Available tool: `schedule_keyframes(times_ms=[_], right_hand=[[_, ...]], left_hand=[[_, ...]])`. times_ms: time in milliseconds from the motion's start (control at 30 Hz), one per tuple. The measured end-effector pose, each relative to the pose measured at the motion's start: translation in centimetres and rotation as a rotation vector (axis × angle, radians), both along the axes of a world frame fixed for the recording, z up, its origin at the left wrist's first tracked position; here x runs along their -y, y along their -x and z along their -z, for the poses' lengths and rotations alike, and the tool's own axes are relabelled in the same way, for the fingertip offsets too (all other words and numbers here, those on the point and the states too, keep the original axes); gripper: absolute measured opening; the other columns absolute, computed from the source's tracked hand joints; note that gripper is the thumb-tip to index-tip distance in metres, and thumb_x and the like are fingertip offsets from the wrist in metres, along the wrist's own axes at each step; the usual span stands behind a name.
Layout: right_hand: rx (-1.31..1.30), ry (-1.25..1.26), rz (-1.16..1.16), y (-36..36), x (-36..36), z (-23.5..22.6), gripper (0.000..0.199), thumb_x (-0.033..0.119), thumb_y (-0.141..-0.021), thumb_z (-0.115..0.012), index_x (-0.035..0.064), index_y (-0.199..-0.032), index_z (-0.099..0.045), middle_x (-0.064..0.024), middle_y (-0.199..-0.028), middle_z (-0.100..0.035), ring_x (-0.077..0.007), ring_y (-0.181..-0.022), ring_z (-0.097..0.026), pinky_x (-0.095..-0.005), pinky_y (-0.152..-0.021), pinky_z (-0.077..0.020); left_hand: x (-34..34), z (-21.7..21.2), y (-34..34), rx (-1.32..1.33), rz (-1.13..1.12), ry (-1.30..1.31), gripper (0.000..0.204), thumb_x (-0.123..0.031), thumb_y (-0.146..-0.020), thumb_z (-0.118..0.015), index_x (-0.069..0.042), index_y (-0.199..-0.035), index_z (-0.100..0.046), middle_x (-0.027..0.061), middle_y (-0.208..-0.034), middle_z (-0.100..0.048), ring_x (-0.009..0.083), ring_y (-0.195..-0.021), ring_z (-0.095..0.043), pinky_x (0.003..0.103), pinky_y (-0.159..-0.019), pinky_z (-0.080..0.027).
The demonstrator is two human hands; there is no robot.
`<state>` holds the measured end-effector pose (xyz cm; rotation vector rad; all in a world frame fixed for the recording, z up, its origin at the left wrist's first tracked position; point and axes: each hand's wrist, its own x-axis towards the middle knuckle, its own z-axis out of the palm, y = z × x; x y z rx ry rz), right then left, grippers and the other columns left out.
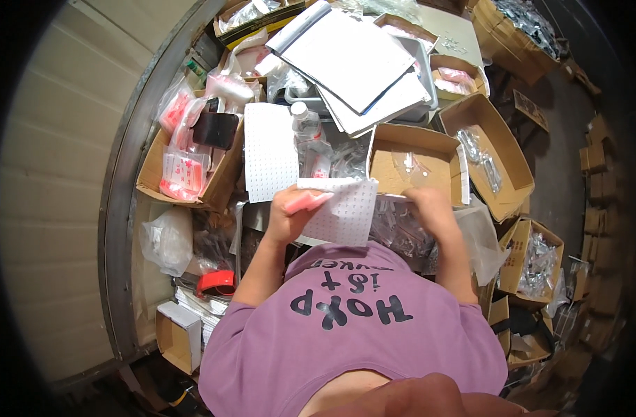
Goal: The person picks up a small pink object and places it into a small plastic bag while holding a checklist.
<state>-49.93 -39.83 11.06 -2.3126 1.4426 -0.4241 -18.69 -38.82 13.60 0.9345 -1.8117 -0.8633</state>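
Note:
My left hand [288, 217] is closed round a small bundle of pink-red plastic bags [308, 202]. Against its right side is a white sheet of small printed labels [342, 212], tilted up in front of my shirt; whether the fingers also grip it is not plain. My right hand [432, 212] is at the near rim of an open cardboard box [394, 139], with its fingers curled and their tips partly hidden. Inside that box lies a clear bag with small white pieces [410, 165]. Another label sheet [271, 149] lies beyond my left hand, beside a clear bottle with a white cap [306, 119].
A box of pink-red bags [182, 174] stands at left with a dark phone [215, 131] on top. Papers and a clipboard [345, 55] cover a grey bin at the back. Boxes with metal parts [481, 160] stand at right. Red tape [215, 283] lies lower left.

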Motion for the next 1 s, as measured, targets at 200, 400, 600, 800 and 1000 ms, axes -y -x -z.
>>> schedule_keyframes(times_ms=[200,400,600,800,1000], right_hand=[[-0.015,-0.070,-0.103,-4.3,-2.7,-0.3,0.017,0.007,-0.074,-0.061,0.0098,-0.090,-0.063,-0.0108,-0.081,-0.062,-0.0308,-0.082,-0.061,-0.0408,-0.069,-0.0487],[0.079,-0.154,-0.045,-1.7,-1.7,-4.1,0.033,0.009,-0.068,-0.074,0.0049,-0.099,-0.063,-0.0154,-0.092,-0.064,-0.0335,-0.087,-0.060,-0.0397,-0.078,-0.0480],[0.344,0.020,0.021,-2.9,0.0,-5.9,0.018,0.003,-0.077,-0.066,-0.0007,-0.094,-0.060,-0.0144,-0.087,-0.061,-0.0321,-0.083,-0.059,-0.0364,-0.073,-0.0469],[0.365,-0.196,-0.030,-3.7,1.1,-5.1,0.018,0.010,-0.079,-0.066,0.0005,-0.094,-0.061,-0.0152,-0.092,-0.060,-0.0322,-0.085,-0.059,-0.0362,-0.075,-0.0474],[0.274,0.045,0.182,-1.1,3.1,-2.9,0.017,0.011,-0.081,-0.063,0.0005,-0.094,-0.063,-0.0164,-0.094,-0.061,-0.0338,-0.090,-0.058,-0.0386,-0.080,-0.0462]], left_hand=[[0.1,0.3,0.5,-0.045,0.015,-0.097,0.019,-0.010,-0.081,-0.063,0.001,-0.094,-0.069,0.0140,-0.087,-0.068,0.0246,-0.079,-0.065,0.031,-0.073,-0.049],[0.2,1.6,2.3,-0.088,0.062,-0.104,0.016,-0.009,-0.080,-0.063,0.001,-0.091,-0.069,0.0137,-0.086,-0.068,0.0243,-0.078,-0.065,0.031,-0.070,-0.049],[0.3,1.1,3.8,-0.071,0.169,-0.100,0.018,-0.010,-0.081,-0.063,-0.002,-0.095,-0.070,0.0112,-0.089,-0.070,0.0236,-0.081,-0.065,0.031,-0.074,-0.050],[0.1,2.5,3.5,-0.012,0.165,-0.083,0.021,-0.009,-0.080,-0.065,-0.010,-0.101,-0.072,0.0092,-0.097,-0.070,0.0243,-0.086,-0.064,0.032,-0.078,-0.050],[0.0,3.2,2.6,-0.028,0.086,-0.148,0.017,-0.012,-0.082,-0.064,-0.006,-0.097,-0.070,0.0106,-0.085,-0.068,0.0246,-0.074,-0.060,0.033,-0.069,-0.047]])
